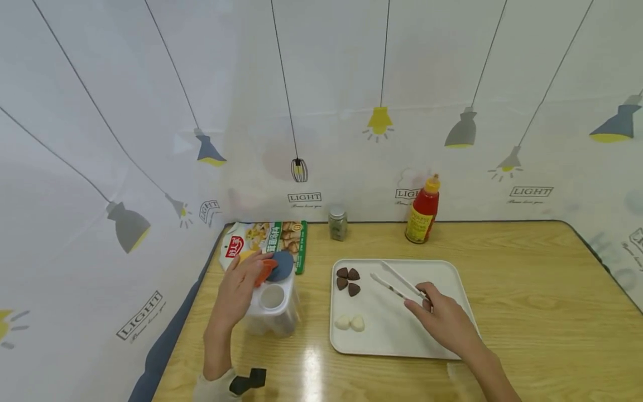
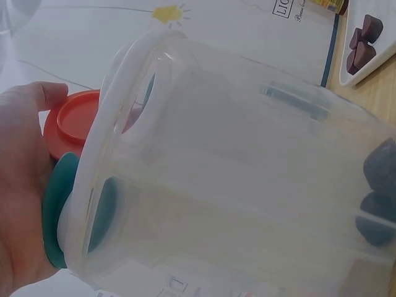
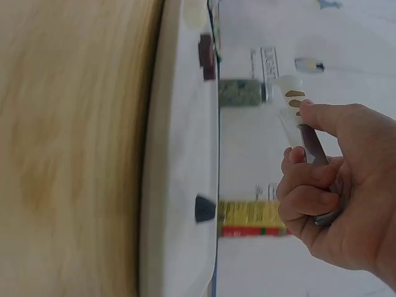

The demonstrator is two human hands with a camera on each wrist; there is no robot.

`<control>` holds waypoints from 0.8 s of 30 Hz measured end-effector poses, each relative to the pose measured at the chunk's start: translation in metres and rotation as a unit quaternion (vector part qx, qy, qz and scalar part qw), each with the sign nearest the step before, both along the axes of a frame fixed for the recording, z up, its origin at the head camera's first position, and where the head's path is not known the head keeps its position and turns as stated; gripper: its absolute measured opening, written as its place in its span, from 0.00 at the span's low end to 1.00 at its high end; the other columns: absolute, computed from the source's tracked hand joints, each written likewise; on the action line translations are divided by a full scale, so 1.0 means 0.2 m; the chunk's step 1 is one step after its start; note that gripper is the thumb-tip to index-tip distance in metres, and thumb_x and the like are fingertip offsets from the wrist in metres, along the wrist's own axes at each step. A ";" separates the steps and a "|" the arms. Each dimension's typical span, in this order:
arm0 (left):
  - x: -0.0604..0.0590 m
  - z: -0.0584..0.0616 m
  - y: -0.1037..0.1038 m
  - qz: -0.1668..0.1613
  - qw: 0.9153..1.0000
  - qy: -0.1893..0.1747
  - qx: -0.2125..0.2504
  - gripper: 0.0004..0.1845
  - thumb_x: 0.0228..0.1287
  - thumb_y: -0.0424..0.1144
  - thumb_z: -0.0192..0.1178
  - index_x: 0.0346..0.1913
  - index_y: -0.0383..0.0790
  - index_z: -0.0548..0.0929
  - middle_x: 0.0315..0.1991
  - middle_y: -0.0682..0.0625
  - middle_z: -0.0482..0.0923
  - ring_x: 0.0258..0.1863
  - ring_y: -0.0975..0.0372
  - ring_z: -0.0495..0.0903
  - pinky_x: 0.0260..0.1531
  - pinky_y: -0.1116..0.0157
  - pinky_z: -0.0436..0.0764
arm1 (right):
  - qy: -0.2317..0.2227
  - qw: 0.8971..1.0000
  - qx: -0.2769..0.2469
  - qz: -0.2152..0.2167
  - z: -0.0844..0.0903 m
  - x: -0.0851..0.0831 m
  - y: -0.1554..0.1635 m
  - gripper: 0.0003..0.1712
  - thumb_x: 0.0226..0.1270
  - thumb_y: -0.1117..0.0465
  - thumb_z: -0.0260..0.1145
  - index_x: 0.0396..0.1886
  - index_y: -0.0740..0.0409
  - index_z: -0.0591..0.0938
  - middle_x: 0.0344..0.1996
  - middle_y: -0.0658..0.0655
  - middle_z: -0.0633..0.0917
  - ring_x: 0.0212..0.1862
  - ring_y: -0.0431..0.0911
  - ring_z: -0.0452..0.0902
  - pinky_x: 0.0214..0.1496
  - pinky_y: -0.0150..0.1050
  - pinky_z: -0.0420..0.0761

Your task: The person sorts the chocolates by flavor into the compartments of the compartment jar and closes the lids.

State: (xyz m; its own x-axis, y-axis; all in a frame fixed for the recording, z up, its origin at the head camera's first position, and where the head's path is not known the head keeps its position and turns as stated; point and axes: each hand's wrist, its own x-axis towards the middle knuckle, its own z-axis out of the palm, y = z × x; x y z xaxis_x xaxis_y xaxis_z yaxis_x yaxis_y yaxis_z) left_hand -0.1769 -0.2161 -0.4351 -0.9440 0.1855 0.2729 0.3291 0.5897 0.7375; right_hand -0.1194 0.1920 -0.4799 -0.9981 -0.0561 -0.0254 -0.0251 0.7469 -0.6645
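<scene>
backdrop: white cloth printed with hanging lamps, wrapped round a wooden table.
left hand: my left hand sits on top of the clear container, at 9 o'clock from the tray. Fingers curl round the orange cap and the teal cap; both look flipped up off their holes.
container: upright on the table, one round opening bare at the top. The wrist view shows dark lumps inside, low against the wall.
right hand: my right hand is clamped on the white tongs, thumb on top and fingers wrapped underneath. Tong tips stand apart, holding nothing, aimed at 10 o'clock.
tray: white tray just beside the container. Four brown chocolate pieces cluster at its 10 o'clock corner, two pale pieces lie at 8 o'clock.
back edge: snack bag behind the container at 12 o'clock, small spice jar and red sauce bottle along the far edge.
risk 1: pieces are small and rounded, so I judge a shallow pinch could squirt one off the tray.
risk 2: the bare opening looks narrow, and a piece clipped on its rim could bounce onto the table.
risk 3: if my left grip leans on the caps, the light container may tip.
</scene>
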 end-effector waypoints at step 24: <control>-0.01 0.00 -0.01 0.006 1.000 -0.005 0.007 0.25 0.82 0.48 0.39 0.53 0.40 0.86 0.66 0.45 0.77 0.73 0.49 0.67 0.79 0.47 0.44 | -0.044 0.992 0.105 -0.063 -0.17 0.08 0.36 0.27 0.75 0.44 0.58 0.55 0.64 0.73 0.25 0.54 0.80 0.26 0.47 0.72 0.23 0.40 0.67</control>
State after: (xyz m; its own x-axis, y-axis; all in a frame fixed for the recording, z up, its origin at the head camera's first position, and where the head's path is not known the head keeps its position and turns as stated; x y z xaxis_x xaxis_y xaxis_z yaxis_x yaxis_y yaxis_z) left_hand -0.1780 -0.2179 -0.4354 -0.9490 0.1704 0.2651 0.3140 0.5830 0.7494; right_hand -0.1033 0.2638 -0.5139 -0.9902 0.0845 -0.1108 0.1284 0.8624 -0.4897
